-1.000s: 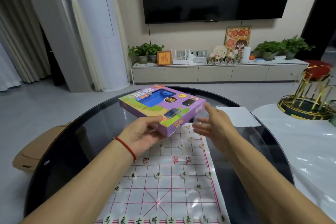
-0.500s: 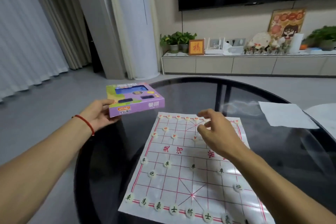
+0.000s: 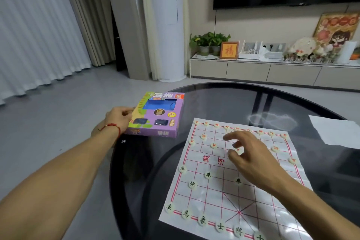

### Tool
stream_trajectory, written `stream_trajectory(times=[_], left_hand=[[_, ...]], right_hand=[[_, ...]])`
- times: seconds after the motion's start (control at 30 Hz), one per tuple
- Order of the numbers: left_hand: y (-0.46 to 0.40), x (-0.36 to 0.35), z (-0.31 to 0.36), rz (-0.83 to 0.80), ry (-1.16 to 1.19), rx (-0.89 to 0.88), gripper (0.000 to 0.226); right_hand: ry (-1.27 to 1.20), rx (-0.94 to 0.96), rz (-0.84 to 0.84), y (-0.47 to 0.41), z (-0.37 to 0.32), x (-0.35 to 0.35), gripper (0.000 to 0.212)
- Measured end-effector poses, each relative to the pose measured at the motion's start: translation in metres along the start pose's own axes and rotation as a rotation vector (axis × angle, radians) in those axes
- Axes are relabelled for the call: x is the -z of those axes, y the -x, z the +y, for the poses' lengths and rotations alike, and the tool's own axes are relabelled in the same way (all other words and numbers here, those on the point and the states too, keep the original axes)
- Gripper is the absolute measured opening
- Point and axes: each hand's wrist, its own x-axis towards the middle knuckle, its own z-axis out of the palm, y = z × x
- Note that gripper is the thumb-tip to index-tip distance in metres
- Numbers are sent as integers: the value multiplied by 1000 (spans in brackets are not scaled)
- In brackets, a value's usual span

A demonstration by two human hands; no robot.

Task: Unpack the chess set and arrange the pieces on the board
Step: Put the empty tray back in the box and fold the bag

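Compared with the frame half a second earlier, the purple box [image 3: 154, 116] had travelled further left and now sat at the left rim of the round glass table [image 3: 224, 91], partly past the edge; I could not tell whether it rested on the glass or hung above it. My left hand [image 3: 118, 119] gripped the box by its near-left side, fingers curled around the edge; my right hand [image 3: 251, 154] hovered above the far half of the paper board [image 3: 233, 191] with fingers loosely spread and grasping nothing.

Pieces stood on the board's printed points: a near row along the bottom edge, including the piece marked 將 [image 3: 238, 231]; a far row along the top edge; single pieces between.

Risks from here, as I judged them: the box, if let go half off the rim, could tip to the floor; the right hand, lowered carelessly, could sweep pieces off their points; the thin board could slide on the smooth glass and disturb both rows; a white sheet [image 3: 335, 132] lay near the far-right corner, apart from the board.
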Motion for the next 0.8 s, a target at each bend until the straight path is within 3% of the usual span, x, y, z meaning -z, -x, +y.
stream_trajectory(times=[0.1,0.23,0.4,0.7,0.8], left_hand=[[25,-11,19,104,-196,-93,41],[71,-41,27,-30,-498,-203,45],[60,-54,18,-50,-276,-184,42],[52,-58,24,-14,-215,-160,43],[70,-57,48,70,-225,-306,44]], right_hand=[[3,14,-12,0,1,0,30],[2,31,15,-6,-2,0,30],[0,36,31,-7,-1,0,27],[78,-25,91,-4,13,11,26],[167,-37,103,-2,26,29,27]])
